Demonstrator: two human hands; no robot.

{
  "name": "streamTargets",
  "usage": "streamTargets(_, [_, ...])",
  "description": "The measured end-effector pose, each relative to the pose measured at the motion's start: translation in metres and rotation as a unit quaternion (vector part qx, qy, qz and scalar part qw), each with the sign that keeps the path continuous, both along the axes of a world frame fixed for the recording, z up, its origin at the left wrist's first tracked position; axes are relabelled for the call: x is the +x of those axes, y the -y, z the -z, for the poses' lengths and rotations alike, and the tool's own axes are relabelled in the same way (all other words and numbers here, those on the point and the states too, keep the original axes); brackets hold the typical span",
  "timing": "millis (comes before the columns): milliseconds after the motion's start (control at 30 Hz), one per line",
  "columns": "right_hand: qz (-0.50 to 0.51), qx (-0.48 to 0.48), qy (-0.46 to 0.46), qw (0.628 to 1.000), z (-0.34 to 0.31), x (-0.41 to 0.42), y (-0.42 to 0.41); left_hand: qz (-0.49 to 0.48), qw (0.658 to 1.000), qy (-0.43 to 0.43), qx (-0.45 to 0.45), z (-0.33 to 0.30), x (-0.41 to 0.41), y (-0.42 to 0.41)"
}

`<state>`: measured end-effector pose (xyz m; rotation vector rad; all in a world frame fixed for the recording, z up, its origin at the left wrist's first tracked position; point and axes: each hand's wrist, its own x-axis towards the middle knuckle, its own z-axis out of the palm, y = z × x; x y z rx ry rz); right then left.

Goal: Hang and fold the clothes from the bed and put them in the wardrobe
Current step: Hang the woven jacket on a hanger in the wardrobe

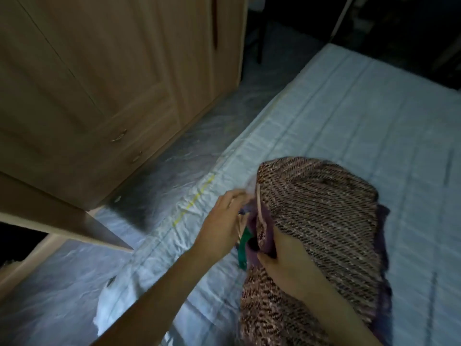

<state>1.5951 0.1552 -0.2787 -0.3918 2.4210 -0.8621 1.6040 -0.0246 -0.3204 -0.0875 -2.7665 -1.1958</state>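
A pink and dark brown woven garment [321, 221] lies on the pale blue quilted mattress [361, 116], toward its near edge, with a purple lining showing at its collar end and along its far side. The right hand [289, 260] rests on the garment's near left part, by the collar opening; its fingers [268, 259] are curled and pinch the purple edge of the fabric, so the cloth passes under the palm and folds up between thumb and fingertips. The left hand [222, 226] is just left of the garment's collar, over the mattress edge. Its fingers are bent around a green hanger [243, 248], whose visible part hangs down between the two hands and touches the purple collar; motion blur hides exactly how the fingertips close, and a pale, thin strip also runs by this hand, too smeared to name. A pink cord or trim [259, 206] runs along the garment's collar, just beyond the left hand's fingertips.

Left of the mattress, crinkled clear plastic sheeting [194, 146] covers the floor. Beyond that stands the wooden wardrobe [99, 71], with two metal drawer handles low on its front, and one open door [62, 221] juts toward the mattress's near left corner.
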Motion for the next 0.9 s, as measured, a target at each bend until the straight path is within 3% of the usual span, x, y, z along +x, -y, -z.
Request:
streamTargets(67, [-0.01,0.018,-0.006,1.0,-0.024,-0.006,-0.027,0.111,0.983,-0.056,-0.136,-0.02,-0.037,-0.006])
streamTargets(133, [-0.007,0.04,-0.021,0.999,-0.043,-0.008,-0.058,0.212,0.937,-0.051,-0.273,-0.037,-0.063,-0.017])
streamTargets(233, [-0.015,0.071,-0.043,0.996,-0.078,-0.001,-0.097,0.292,0.872,-0.116,-0.375,-0.065,-0.082,-0.04])
streamTargets(333, [-0.035,0.095,-0.07,0.992,-0.116,0.009,-0.125,0.365,0.831,-0.203,-0.368,-0.094,-0.096,-0.061])
streamTargets(433, [-0.026,0.124,-0.119,0.985,-0.15,0.015,-0.142,0.411,0.788,-0.173,-0.425,-0.129,-0.109,-0.068])
streamTargets(733, [0.046,0.186,-0.291,0.937,-0.231,0.023,-0.144,0.382,0.795,-0.209,-0.422,-0.26,-0.087,-0.06])
streamTargets(900, [0.138,0.147,-0.383,0.901,-0.292,0.04,-0.147,0.336,0.749,-0.346,-0.455,-0.332,-0.045,-0.046])
